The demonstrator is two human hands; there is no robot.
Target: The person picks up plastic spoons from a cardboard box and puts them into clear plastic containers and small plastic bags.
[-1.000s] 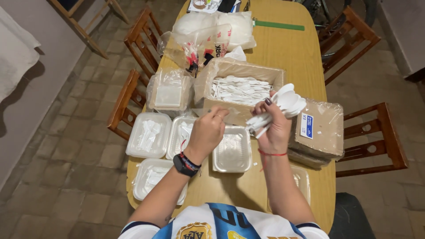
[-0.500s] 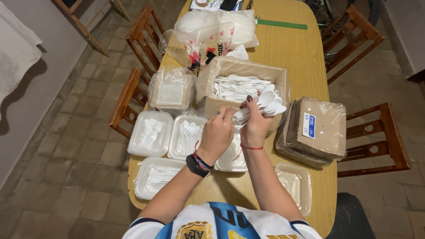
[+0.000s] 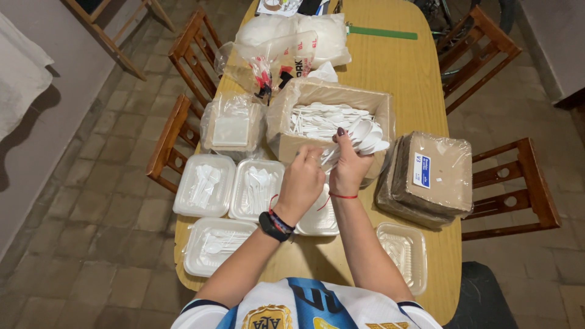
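Observation:
My right hand (image 3: pixel 348 169) grips a bunch of white plastic spoons (image 3: pixel 364 135), their bowls fanned out above the front edge of an open cardboard box (image 3: pixel 286 122) full of white cutlery. My left hand (image 3: pixel 303 181), with a dark watch on the wrist, is closed right beside it, fingers pinching at the handles of the same bunch. Below the hands lie several clear plastic trays (image 3: pixel 205 186) with white cutlery in them; one tray (image 3: pixel 322 218) is partly hidden under my wrists.
A wrapped stack of brown cardboard trays (image 3: pixel 430 176) lies to the right, an empty clear tray (image 3: pixel 403 253) near the table's front edge (image 3: pixel 304 268). Bagged white packs (image 3: pixel 286 42) and a wrapped container stack (image 3: pixel 233 125) sit further back. Wooden chairs (image 3: pixel 177 131) stand on both sides.
My hands came together and lowered toward the box front. The left hand, apart and open a second ago, now pinches at the spoon bunch held in the right.

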